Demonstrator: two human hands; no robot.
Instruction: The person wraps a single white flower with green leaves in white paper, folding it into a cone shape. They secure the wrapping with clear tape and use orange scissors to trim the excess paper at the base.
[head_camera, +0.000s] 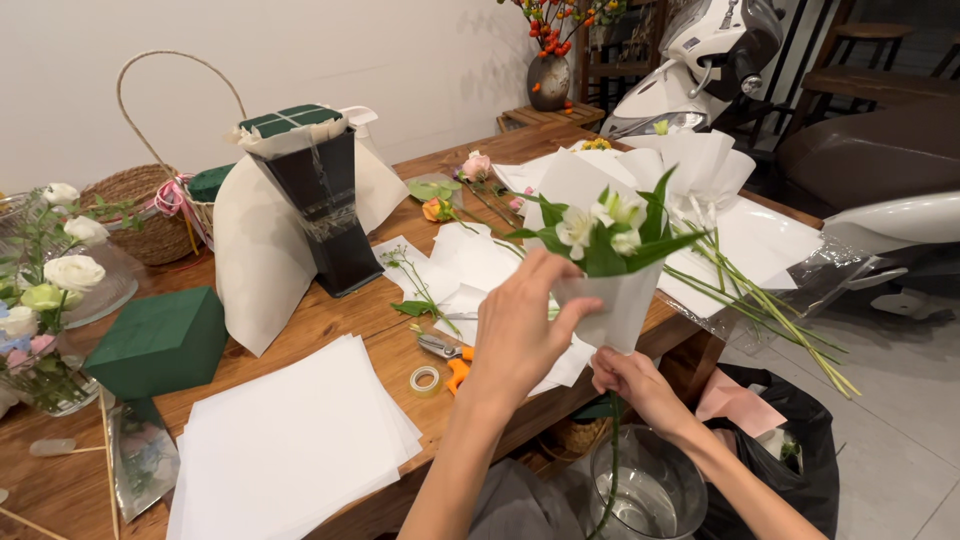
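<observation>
My left hand grips the side of a white paper cone wrapped around white flowers with green leaves. My right hand pinches the bottom of the cone where the green stem comes out and hangs down toward a glass vase. Both hands are held over the front edge of the wooden table.
A stack of white paper sheets, a green foam block, orange-handled scissors and a tape roll lie on the table. A black container with green foam, a wicker basket, loose stems and a black rubbish bag are around.
</observation>
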